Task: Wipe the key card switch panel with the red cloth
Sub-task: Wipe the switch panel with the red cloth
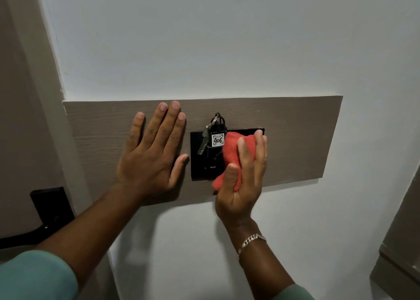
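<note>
Black key card switch panel [200, 163] mounted on a brown wood-grain board [295, 140], itself fixed across a pale wall [204, 38]. Right hand [241, 186] raised to the panel's right half, fingers [260, 145] clenched around a bunched red cloth [231, 145], thumb pressing the cloth's lower fold. Cloth pressed flat against the panel face, covering its right part from near the top edge down past the bottom edge. Left hand [154, 150] spread flat on the board just left of the panel, fingers released and splayed, holding nothing, thumb tip almost touching the panel's left edge. Key tag [217, 139] marked 406 slotted into the panel's upper middle, touching the cloth's left side. Metal key [203, 142] hanging from a ring [214, 120] at the tag's top, dangling over the panel's upper left. Small white lettering low on the panel, partly legible. Silver chain bracelet [250, 243] on the right wrist. Green sleeves [36, 277] at both forearms. Dark door handle [41, 227] at lower left, well apart from the panel.
</note>
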Demonstrator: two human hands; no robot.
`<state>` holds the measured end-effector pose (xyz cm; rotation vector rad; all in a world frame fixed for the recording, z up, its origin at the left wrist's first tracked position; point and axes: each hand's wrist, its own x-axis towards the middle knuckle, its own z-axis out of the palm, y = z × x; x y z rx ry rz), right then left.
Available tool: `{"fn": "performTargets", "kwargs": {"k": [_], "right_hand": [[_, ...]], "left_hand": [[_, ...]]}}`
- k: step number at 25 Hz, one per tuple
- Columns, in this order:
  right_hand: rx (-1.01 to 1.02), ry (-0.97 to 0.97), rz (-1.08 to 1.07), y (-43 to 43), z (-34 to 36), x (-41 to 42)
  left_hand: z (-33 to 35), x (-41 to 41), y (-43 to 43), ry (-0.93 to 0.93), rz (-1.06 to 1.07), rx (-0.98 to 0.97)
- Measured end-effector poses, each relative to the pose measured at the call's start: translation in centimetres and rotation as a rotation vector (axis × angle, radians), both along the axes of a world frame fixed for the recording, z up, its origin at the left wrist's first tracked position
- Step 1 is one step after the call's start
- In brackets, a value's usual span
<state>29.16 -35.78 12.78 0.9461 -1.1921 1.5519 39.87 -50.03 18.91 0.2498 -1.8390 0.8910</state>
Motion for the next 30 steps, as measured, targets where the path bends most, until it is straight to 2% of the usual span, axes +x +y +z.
{"fn": "performTargets", "kwargs": {"k": [2, 4, 6, 8, 11, 13, 16, 18, 21, 24, 27, 30], "right_hand": [[0.155, 0.17, -0.106, -0.3, 0.0, 0.0], [0.317, 0.222, -0.296, -0.8, -0.1, -0.2], [0.364, 0.238, -0.374, -0.7, -0.6, -1.2], [0.339, 0.151, -0.317, 0.1, -1.3, -2.2], [0.122, -0.127, -0.149, -0.1, -0.1, -2.2], [0.105, -0.168, -0.142, -1.1, 1.4, -0.8], [0.367, 0.11, -0.265, -0.4, 0.2, -1.1], [0.508, 0.214, -0.285, 2.0, -0.7, -3.1], [0.613, 0.194, -0.284, 4.5, -0.3, -5.5], [0.661, 0.162, -0.215, 5.4, 0.6, -5.8], [0.601, 0.133, -0.017, 6.3, 0.8, -6.3], [0.611, 0.048, 0.176, 8.5, 1.1, -7.4]], "left_hand": [[0.1, -0.1, 0.0, 0.007, -0.001, -0.002], [0.1, 0.2, 0.1, -0.002, -0.014, 0.012], [0.2, 0.3, 0.2, -0.006, -0.005, 0.006], [0.2, 0.3, 0.3, -0.007, -0.008, 0.013], [0.1, 0.1, 0.2, 0.002, -0.024, 0.016], [0.1, 0.1, 0.2, -0.002, -0.015, 0.019], [0.0, 0.3, 0.2, -0.024, -0.015, 0.036], [0.2, 0.7, 0.9, -0.034, -0.005, 0.062], [0.2, 0.8, 3.9, 0.006, -0.067, 0.307], [-1.6, 0.0, 9.9, 0.169, -0.275, 0.54], [-1.5, -2.5, 15.9, 0.248, -0.479, 0.862], [0.2, -4.8, 18.6, 0.387, -0.52, 1.173]]}}
